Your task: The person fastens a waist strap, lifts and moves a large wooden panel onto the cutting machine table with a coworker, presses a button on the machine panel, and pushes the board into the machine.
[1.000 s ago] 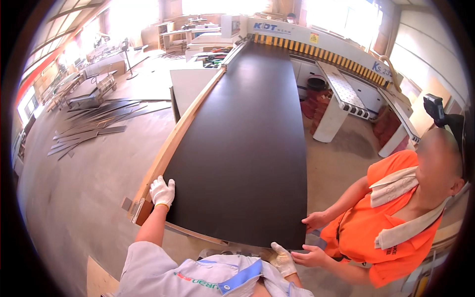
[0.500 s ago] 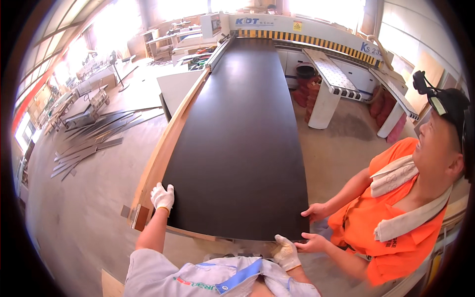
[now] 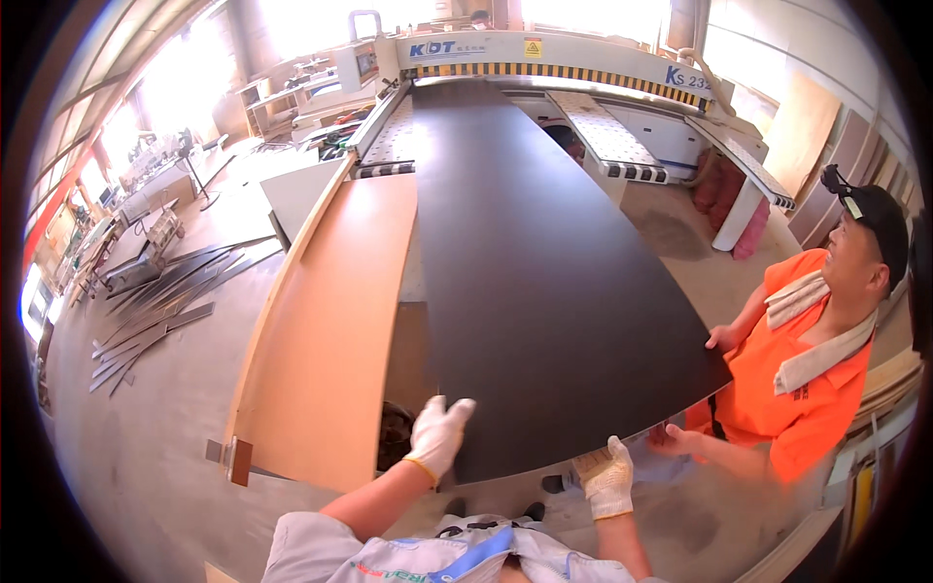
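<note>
A long black panel [image 3: 554, 282] slants across the view, its far end on the panel saw. My left hand [image 3: 440, 435], in a white glove, grips its left edge near the close corner, thumb by the top face. At the near edge my right hand [image 3: 605, 476], gloved too, holds the panel with the thumb up and the fingers mostly hidden. On the right, a co-worker in an orange shirt has one hand [image 3: 724, 337] on the panel's right edge; the other hand [image 3: 673, 440] is low by the near right corner.
A light-brown board support [image 3: 326, 330] with a raised wooden side rail runs left of the panel. The panel saw's beam [image 3: 583, 73] spans the back, with perforated tables [image 3: 607, 131] before it. Dark offcut strips [image 3: 185, 301] litter the floor at left.
The black panel's near end has swung right, uncovering the light-brown surface on the left. Both my hands moved right with it, and the co-worker shifted right; the co-worker's lower hand now appears off the edge.
</note>
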Tool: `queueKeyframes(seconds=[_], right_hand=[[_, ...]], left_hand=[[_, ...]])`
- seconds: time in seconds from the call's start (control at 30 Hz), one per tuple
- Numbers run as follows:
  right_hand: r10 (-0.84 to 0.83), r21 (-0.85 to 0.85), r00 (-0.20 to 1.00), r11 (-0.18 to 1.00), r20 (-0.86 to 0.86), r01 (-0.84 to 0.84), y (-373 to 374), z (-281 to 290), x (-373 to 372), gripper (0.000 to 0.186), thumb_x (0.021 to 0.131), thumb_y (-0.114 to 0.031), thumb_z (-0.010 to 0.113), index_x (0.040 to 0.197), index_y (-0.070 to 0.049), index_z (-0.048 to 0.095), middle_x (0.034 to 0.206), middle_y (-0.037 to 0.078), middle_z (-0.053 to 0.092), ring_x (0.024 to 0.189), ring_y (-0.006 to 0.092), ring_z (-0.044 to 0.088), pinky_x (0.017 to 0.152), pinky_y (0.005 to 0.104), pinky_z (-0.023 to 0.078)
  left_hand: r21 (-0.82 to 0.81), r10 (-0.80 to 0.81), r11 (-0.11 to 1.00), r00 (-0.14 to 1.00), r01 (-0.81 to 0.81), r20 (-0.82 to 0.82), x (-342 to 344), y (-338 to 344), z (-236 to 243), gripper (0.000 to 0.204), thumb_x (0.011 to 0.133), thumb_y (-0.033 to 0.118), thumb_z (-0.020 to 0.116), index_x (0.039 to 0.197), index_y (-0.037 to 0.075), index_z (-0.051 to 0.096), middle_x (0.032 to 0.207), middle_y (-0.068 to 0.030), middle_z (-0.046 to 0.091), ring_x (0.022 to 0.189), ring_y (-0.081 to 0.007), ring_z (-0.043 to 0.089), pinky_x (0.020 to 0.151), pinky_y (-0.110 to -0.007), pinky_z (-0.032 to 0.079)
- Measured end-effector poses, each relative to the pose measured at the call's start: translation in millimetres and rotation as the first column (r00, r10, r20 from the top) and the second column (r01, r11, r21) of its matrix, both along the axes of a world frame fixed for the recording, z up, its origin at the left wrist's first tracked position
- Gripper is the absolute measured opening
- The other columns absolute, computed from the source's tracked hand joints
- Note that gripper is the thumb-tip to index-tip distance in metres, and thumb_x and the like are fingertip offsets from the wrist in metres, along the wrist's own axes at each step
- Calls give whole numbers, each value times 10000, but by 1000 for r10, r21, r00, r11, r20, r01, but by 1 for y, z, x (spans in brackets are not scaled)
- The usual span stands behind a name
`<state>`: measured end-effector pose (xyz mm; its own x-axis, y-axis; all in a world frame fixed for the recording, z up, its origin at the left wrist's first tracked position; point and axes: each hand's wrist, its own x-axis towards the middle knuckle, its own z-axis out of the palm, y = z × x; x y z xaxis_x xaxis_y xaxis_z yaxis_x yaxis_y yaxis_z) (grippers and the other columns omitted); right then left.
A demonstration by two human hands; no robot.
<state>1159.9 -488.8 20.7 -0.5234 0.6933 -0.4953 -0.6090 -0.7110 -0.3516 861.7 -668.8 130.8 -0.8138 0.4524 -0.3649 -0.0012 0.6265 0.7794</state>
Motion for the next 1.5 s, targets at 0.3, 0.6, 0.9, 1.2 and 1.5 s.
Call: queueKeyframes(seconds=[0.3, 0.6, 0.9, 1.2, 1.5], right_hand=[[-278, 276, 912, 941, 302, 196, 218, 34, 49, 411, 1027, -166, 757, 1395, 16, 729, 1330, 178, 800, 1201, 383, 779, 1106, 538, 641], [-602, 635, 661, 735, 448, 238, 502, -21, 212, 504, 1033, -263, 784, 1386, 95, 744, 1353, 162, 790, 1134, 336, 790, 1041, 480, 642], [-648, 628, -445, 747, 618, -216, 654, -3, 47, 673, 1079, -411, 682, 1435, 160, 669, 1422, 355, 737, 1303, 484, 699, 1158, 506, 533], [-782, 501, -430, 621, 452, -603, 884, 1, -321, 752, 1170, -482, 635, 1594, 135, 570, 1630, 335, 617, 1531, 457, 583, 1317, 485, 433], [-810, 590, -131, 516, 571, -621, 1145, 37, -629, 641, 1095, -275, 741, 1593, 101, 590, 1649, 281, 627, 1545, 404, 591, 1331, 468, 424]], left_hand=[[373, -379, 883, 902, 285, 207, 94, 228, -19, 943, 1085, 644, 660, 1710, -46, 506, 1751, -275, 535, 1637, -371, 509, 1353, -404, 373], [273, 52, 866, 617, -420, 785, -173, 251, -173, 220, 1130, 235, 706, 928, 203, 626, 819, 49, 564, 674, -127, 522, 599, -333, 460], [298, 19, 888, 678, -349, 735, -440, 460, -243, 246, 1145, 327, 712, 1193, 86, 723, 1087, -108, 773, 966, -297, 766, 923, -464, 664], [490, -139, 837, 772, -243, 620, -639, 867, -93, 324, 1153, 237, 691, 873, 184, 537, 776, 55, 506, 642, -95, 449, 584, -313, 396], [499, -23, 769, 763, -399, 645, -954, 1225, -128, 428, 1097, 405, 807, 1143, 56, 563, 1017, -95, 598, 835, -245, 571, 754, -417, 454]])
